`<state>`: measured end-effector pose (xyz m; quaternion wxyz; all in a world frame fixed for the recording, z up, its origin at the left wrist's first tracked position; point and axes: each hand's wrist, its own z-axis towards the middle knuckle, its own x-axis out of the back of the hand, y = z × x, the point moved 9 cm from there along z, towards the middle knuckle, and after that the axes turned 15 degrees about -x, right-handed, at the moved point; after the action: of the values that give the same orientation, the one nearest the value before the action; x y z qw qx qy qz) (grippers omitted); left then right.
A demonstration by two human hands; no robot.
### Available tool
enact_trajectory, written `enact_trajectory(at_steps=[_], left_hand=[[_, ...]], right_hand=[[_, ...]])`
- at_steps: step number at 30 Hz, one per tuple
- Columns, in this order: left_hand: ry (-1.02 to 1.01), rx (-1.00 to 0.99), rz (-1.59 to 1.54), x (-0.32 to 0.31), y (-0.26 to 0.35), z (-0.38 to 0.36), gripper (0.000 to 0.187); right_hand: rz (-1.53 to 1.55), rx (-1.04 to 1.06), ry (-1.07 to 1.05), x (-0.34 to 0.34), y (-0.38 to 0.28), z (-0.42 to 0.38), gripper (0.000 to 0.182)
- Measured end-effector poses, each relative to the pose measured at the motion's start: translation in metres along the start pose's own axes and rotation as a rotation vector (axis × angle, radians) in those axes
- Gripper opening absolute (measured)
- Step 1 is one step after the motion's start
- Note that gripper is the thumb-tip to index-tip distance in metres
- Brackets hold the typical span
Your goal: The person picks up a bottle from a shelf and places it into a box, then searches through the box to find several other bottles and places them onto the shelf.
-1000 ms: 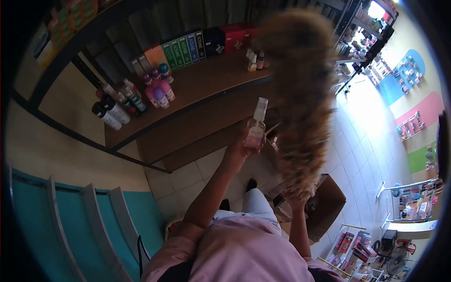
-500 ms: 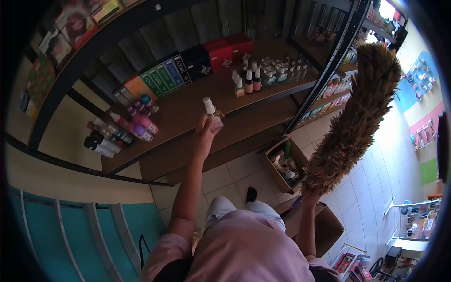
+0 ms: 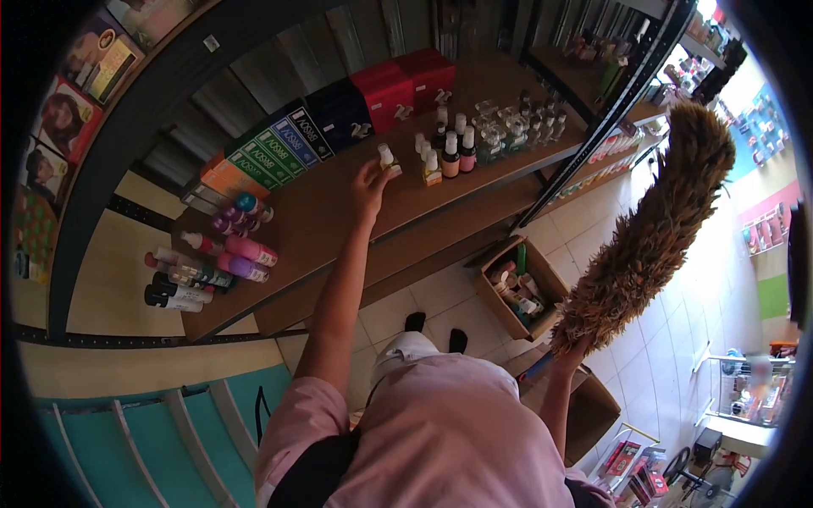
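Note:
My left hand is reaching over the brown shelf, its fingers closed around a small spray bottle with a white top. The bottle stands nearly upright at the shelf surface; whether its base touches cannot be told. Just right of it stand a yellow-labelled bottle, an orange-toned pump bottle and a pink one. At the lower right, my right hand grips a long brown feather duster by its lower end, the plumes pointing up and away.
Boxes, including red ones, line the shelf's back. Clear glass bottles stand to the right, and lying bottles to the left. An open carton of goods sits on the tiled floor, with another cardboard box nearby.
My left hand has carried the spray bottle forward, from in front of the shelf edge to the shelf beside the other bottles. The duster remains in my right hand, shifted slightly right.

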<state>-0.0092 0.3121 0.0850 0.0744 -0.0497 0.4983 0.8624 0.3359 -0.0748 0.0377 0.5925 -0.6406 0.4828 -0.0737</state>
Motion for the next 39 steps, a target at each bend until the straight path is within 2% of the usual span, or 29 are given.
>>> enact_trajectory(at_steps=[2,5,9,10,12,15,18,23,26,29,33,39], left_hand=[[-0.042,0.03,-0.069,-0.008,-0.008,0.014,0.033],[-0.057,0.079,-0.103,-0.012,-0.033,0.031,0.034],[-0.124,0.128,-0.124,-0.027,-0.034,0.037,0.037],[-0.153,0.103,-0.047,-0.026,-0.039,0.039,0.037],[-0.211,0.055,0.112,-0.025,-0.042,0.041,0.038],[-0.288,0.139,-0.014,-0.033,-0.038,0.037,0.036],[-0.207,0.146,0.013,-0.023,-0.053,0.041,0.034],[-0.283,0.149,0.11,-0.026,-0.062,0.046,0.036],[-0.318,0.147,0.102,-0.03,-0.06,0.047,0.035],[-0.318,0.177,0.091,-0.031,-0.057,0.047,0.034],[-0.336,0.105,0.158,-0.033,-0.059,0.05,0.031],[-0.36,0.124,0.121,-0.039,-0.053,0.049,0.03]], right_hand=[[-0.171,0.08,0.032,0.004,0.0,0.004,0.034],[-0.02,-0.079,-0.045,0.005,0.012,0.013,0.035],[-0.101,0.011,-0.011,-0.017,-0.001,0.006,0.035],[-0.144,0.01,-0.023,-0.024,-0.004,0.003,0.035],[-0.182,0.033,0.056,-0.026,-0.004,-0.001,0.035],[-0.18,0.085,0.21,-0.02,-0.002,-0.003,0.035],[-0.19,0.09,0.155,-0.023,-0.001,0.001,0.034],[-0.16,0.057,0.111,-0.028,0.002,-0.001,0.034],[0.095,-0.051,0.2,-0.034,0.005,-0.006,0.034],[0.057,-0.064,0.037,-0.033,0.01,-0.005,0.035],[0.017,-0.042,0.064,-0.031,0.009,-0.007,0.037],[-0.018,0.04,0.203,-0.022,0.009,-0.01,0.037]])
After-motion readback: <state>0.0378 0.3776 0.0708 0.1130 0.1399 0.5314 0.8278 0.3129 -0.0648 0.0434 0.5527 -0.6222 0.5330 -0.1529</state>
